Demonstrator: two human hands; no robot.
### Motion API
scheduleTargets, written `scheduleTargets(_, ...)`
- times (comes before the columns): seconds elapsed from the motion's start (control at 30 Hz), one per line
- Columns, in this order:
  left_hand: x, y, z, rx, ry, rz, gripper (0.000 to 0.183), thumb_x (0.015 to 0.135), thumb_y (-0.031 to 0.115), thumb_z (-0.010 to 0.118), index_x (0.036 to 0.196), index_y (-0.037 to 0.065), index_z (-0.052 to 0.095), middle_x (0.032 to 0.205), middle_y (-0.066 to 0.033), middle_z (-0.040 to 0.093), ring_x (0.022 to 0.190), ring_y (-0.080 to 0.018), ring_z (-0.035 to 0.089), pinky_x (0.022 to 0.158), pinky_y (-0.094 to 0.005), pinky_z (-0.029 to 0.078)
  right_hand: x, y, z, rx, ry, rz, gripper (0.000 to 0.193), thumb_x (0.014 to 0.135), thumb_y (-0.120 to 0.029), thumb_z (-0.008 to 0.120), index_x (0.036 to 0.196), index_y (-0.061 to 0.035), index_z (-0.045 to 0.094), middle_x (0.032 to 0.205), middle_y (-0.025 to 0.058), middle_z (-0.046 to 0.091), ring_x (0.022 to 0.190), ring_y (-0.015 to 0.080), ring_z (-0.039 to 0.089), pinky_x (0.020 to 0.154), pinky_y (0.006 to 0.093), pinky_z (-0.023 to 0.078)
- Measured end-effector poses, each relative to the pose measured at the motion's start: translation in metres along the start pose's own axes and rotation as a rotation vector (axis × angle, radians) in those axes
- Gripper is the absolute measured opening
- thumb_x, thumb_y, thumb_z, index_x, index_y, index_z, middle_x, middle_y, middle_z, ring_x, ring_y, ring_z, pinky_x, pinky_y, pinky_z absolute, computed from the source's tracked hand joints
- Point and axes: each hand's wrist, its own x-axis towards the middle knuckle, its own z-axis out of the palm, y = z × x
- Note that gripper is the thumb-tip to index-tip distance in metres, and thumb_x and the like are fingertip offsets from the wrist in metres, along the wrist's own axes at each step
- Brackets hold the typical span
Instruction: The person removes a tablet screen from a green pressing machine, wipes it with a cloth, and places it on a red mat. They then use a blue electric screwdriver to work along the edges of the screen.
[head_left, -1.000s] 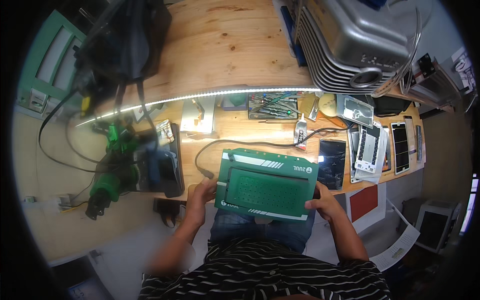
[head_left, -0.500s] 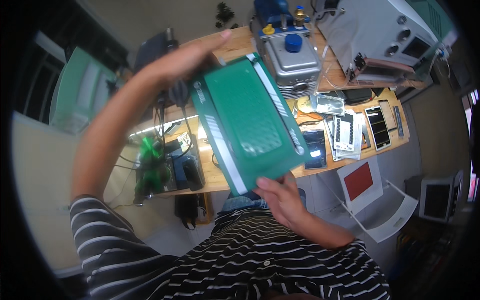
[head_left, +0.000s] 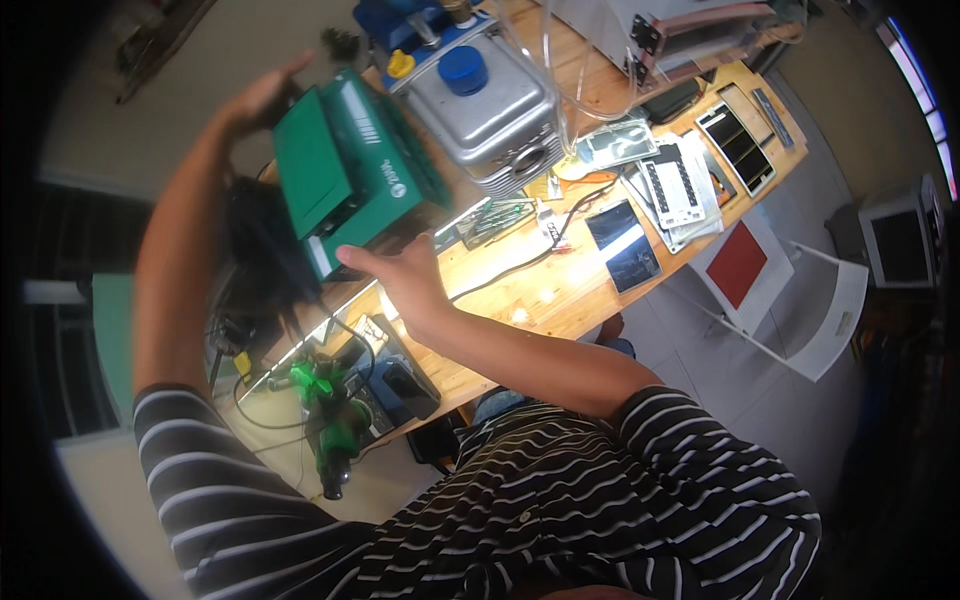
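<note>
A green box with white stripes (head_left: 385, 150) is tilted between my two hands above the workbench's left part. A smooth green panel (head_left: 320, 165) forms its left face. My left hand (head_left: 262, 100) grips the far left edge, thumb stretched out and the other fingers mostly hidden. At the near corner, my right hand (head_left: 405, 285) holds the box with its thumb on the edge and its fingers underneath. A metal machine with a blue cap (head_left: 490, 100) stands just right of the box. Black cables (head_left: 290, 270) hang close by on the left.
On the wooden bench (head_left: 490, 335) lie a dark tablet (head_left: 625, 245), white device parts (head_left: 680, 195), a white-framed screen (head_left: 740, 150) and small tools (head_left: 500, 218). A green microscope-like device (head_left: 335, 420) stands near the left edge. A white chair (head_left: 810, 310) is right of the bench.
Both hands have carried the green box leftward and turned it, so its side now shows. My right arm reaches across the bench's front. The head view has also shifted.
</note>
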Motion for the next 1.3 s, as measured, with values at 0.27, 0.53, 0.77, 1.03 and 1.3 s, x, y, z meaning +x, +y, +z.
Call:
scheduleTargets(0.27, 0.061, -0.043, -0.024, -0.057, -0.025, -0.032, 0.090, 0.098, 0.067, 0.036, 0.137, -0.013, 0.048, 0.116, -0.0264, 0.059, 0.102, -0.0333, 0.059, 0.095, -0.0450, 0.048, 0.029, 0.012, 0.011, -0.073, 0.157, -0.115, 0.060, 0.071, -0.016, 0.087, 0.114, 0.0047, 0.050, 0.107, 0.0124, 0.065, 0.100, 0.0197, 0.064, 0.092, 0.0310, 0.049)
scheduleTargets(0.53, 0.010, 0.014, -0.038, 0.367, 0.322, 0.142, 0.061, 0.099, 0.053, 0.051, 0.125, -0.001, 0.063, 0.103, -0.0140, 0.071, 0.089, -0.0211, 0.066, 0.082, -0.0276, 0.049, 0.012, -0.026, -0.040, -0.284, -0.124, 0.302, 0.059, 0.079, -0.033, 0.078, 0.116, 0.0073, 0.056, 0.116, 0.0180, 0.056, 0.105, 0.0276, 0.057, 0.088, 0.0402, 0.049)
scheduleTargets(0.77, -0.276, 0.057, 0.199, 0.170, 0.793, 1.112, 0.026, 0.095, 0.015, 0.047, 0.096, -0.003, 0.065, 0.082, -0.0161, 0.062, 0.077, -0.0254, 0.062, 0.078, -0.0356, 0.053, -0.016, -0.033, -0.166, -0.241, -0.247, 0.187, 0.022, 0.090, -0.020, 0.067, 0.092, 0.0006, 0.071, 0.080, 0.0108, 0.072, 0.068, 0.0171, 0.073, 0.054, 0.0272, 0.056)
scheduleTargets(1.03, -0.116, -0.103, 0.434, 0.374, 0.309, 0.153, 0.046, 0.083, 0.010, 0.072, 0.126, 0.000, 0.057, 0.123, -0.0212, 0.062, 0.112, -0.0384, 0.059, 0.096, -0.0444, 0.048, 0.086, -0.063, -0.398, -0.590, 0.587, 0.201, 0.028, 0.090, -0.016, 0.068, 0.101, 0.0096, 0.063, 0.074, 0.0126, 0.067, 0.053, 0.0167, 0.066, 0.041, 0.0287, 0.051)
scheduleTargets(1.3, -0.079, -0.203, 0.489, 0.267, 0.407, -0.432, 0.047, 0.083, 0.012, 0.071, 0.123, -0.003, 0.053, 0.120, -0.0314, 0.060, 0.107, -0.0449, 0.061, 0.094, -0.0471, 0.047, 0.081, -0.072, -0.386, -0.252, 0.576, -0.037, 0.027, 0.092, -0.019, 0.059, 0.076, 0.0025, 0.058, 0.060, 0.0127, 0.063, 0.045, 0.0190, 0.062, 0.037, 0.0327, 0.049)
